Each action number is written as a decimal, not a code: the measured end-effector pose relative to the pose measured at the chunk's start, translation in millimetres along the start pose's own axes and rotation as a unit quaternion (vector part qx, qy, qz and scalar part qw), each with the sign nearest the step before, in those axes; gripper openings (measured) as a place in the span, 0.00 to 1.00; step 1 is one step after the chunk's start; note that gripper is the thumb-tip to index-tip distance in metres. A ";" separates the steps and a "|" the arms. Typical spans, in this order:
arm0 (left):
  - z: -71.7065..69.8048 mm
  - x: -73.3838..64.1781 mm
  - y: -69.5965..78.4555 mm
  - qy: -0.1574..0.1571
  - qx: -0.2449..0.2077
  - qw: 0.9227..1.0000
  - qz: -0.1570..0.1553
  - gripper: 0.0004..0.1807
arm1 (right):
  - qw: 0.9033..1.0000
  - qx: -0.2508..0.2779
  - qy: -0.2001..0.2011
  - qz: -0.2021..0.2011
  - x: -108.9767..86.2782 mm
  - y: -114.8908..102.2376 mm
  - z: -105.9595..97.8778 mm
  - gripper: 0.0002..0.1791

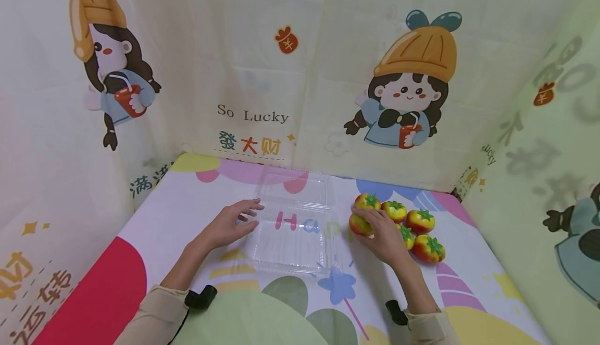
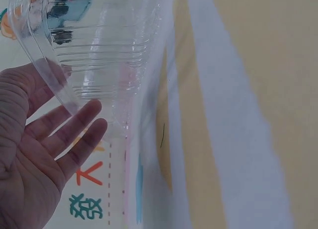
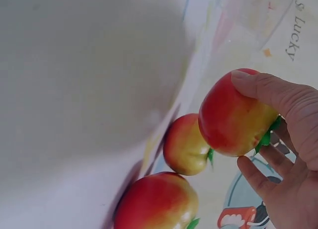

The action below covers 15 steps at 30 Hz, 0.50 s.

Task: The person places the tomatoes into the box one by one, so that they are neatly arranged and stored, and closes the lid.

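Picking apparently underway — right hand (image 1: 385,238) grips fruit (image 3: 231,117) toward tabletop's (image 1: 178,204) far-right corner, left hand (image 1: 232,225) slack at container (image 1: 290,246); next move needs clear lift.

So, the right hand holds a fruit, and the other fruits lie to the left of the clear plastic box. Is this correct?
Not quite: the head view shows the other fruits to the right of the clear plastic box. The right hand does hold a fruit.

Red-yellow fruit (image 3: 231,115) in right fingers (image 3: 256,178); clear container (image 1: 287,246) lies open.
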<state>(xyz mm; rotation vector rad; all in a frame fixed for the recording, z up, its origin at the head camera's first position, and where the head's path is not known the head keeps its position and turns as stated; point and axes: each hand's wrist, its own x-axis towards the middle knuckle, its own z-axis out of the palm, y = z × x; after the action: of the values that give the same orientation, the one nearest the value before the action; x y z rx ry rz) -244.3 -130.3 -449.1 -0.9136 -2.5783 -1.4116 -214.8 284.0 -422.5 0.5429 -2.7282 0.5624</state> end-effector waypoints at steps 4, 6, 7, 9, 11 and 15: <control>0.1 -0.1 0.0 0.003 0.002 1.000 0.002 0.22 | 1.000 0.000 0.003 0.003 2.1 -4.8 -1.9 0.38; 0.6 -0.1 -0.4 0.004 0.001 1.000 0.001 0.22 | 1.000 0.002 0.002 0.007 3.2 -7.8 -3.1 0.37; 0.8 -0.1 -0.6 0.004 0.001 1.000 -0.002 0.23 | 1.000 0.001 0.000 0.009 3.6 -9.1 -3.7 0.37; 1.3 -0.1 -0.8 0.003 0.002 1.000 -0.007 0.23 | 1.000 0.000 -0.001 0.012 4.7 -11.8 -5.0 0.37; 1.6 0.1 -0.8 0.002 -0.003 1.000 -0.011 0.24 | 1.000 0.001 -0.001 0.012 6.0 -14.6 -6.4 0.37; 1.8 0.6 -1.0 0.002 -0.008 1.000 -0.010 0.24 | 1.000 0.007 0.006 0.008 8.6 -19.8 -9.4 0.38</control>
<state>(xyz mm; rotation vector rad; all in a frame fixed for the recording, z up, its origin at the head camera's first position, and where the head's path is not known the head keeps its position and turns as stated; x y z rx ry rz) -245.0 -129.0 -450.7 -0.8877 -2.5835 -1.4407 -212.1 268.5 -405.0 0.5189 -2.7222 0.5873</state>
